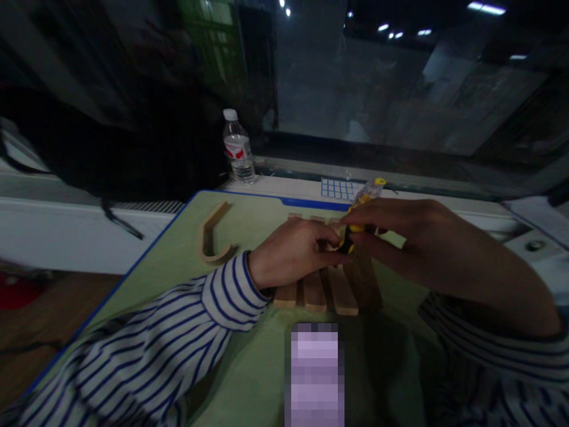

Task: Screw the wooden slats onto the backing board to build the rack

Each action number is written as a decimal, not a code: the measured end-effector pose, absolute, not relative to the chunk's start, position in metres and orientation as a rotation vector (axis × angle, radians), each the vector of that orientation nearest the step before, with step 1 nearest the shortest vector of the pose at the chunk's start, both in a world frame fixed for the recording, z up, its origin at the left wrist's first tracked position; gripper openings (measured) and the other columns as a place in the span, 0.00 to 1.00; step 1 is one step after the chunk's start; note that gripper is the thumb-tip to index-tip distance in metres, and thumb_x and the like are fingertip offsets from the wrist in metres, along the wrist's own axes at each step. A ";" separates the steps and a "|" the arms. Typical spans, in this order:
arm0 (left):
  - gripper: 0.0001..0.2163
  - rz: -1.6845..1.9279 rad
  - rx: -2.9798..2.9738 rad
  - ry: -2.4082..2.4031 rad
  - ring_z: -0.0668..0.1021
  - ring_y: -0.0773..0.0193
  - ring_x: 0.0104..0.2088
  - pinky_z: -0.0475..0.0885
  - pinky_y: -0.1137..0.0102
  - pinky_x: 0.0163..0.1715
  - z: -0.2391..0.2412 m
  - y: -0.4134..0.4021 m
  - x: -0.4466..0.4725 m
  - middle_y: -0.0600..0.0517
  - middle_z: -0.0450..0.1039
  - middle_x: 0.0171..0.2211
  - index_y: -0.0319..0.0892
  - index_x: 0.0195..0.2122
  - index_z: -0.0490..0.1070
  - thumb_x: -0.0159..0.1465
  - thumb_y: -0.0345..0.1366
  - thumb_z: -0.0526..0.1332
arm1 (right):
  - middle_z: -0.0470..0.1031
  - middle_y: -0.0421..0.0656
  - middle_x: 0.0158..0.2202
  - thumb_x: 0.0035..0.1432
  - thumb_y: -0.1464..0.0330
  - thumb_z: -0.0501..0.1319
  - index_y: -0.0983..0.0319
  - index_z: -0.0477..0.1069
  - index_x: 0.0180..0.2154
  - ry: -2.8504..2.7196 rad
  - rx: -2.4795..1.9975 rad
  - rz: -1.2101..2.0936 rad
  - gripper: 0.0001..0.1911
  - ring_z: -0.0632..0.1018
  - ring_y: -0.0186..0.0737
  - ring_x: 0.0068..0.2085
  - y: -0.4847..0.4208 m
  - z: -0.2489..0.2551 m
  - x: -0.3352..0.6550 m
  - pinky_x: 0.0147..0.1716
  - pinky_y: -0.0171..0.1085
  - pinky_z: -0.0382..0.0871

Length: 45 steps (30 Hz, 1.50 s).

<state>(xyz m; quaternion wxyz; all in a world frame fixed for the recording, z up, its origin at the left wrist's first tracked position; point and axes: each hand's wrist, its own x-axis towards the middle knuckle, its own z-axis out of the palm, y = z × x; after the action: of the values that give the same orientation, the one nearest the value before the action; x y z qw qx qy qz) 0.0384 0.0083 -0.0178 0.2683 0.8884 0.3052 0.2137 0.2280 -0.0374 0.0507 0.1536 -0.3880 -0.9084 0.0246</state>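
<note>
The right hand (395,237) held the yellow-and-black tool (357,228) between thumb and fingers, its grip closed around the yellow section. The tool was tilted, its clear upper part and yellow end cap projecting above the right hand toward the window (311,71), its black lower end directed down and to the left. The left hand (296,252) was positioned over the wooden slats (313,296), thumb and fingertips drawn together at the black end of the tool; whether these fingertips gripped the tool itself or a small part beneath it could not be told. The tool was located above the right-hand portion of the slats; its contact point was hidden by the fingers. Three slats lay side by side on the green table (255,216), with narrow gaps between them, their near ends exposed below the left hand. A bent wooden piece (202,238) rested separately on the table, to the left of the slats. Beyond the blue table edge, a capped water bottle (237,148) stood upright on the sill (288,188), just beside a black bag (173,148). A blue grid (338,188) was visible farther right along the sill.
</note>
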 end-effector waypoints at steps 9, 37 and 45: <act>0.08 0.543 2.427 0.837 0.76 0.65 0.31 0.67 0.72 0.35 -0.020 0.010 0.037 0.52 0.77 0.30 0.41 0.34 0.77 0.63 0.39 0.61 | 0.77 0.41 0.43 0.62 0.70 0.55 0.58 0.72 0.41 -2.614 -1.122 0.064 0.09 0.77 0.39 0.42 -0.037 0.048 0.229 0.41 0.38 0.68; 0.07 0.500 2.461 0.773 0.76 0.66 0.31 0.67 0.74 0.35 -0.015 0.010 0.034 0.53 0.78 0.32 0.43 0.39 0.77 0.63 0.37 0.61 | 0.77 0.42 0.42 0.65 0.67 0.53 0.60 0.71 0.45 -2.627 -1.089 0.035 0.11 0.76 0.37 0.40 -0.036 0.047 0.225 0.39 0.36 0.67; 0.08 0.497 2.486 0.789 0.77 0.65 0.34 0.67 0.74 0.35 -0.016 0.010 0.035 0.52 0.78 0.34 0.43 0.39 0.77 0.62 0.38 0.62 | 0.77 0.42 0.42 0.65 0.66 0.53 0.59 0.71 0.40 -2.630 -1.081 0.111 0.09 0.76 0.38 0.42 -0.039 0.049 0.224 0.41 0.37 0.67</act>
<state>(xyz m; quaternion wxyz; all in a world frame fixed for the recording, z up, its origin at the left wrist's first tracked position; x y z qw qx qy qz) 0.0350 0.0103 -0.0157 0.2408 0.9087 0.2884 0.1817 0.2239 -0.0385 0.0486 0.1472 -0.3757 -0.9142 0.0387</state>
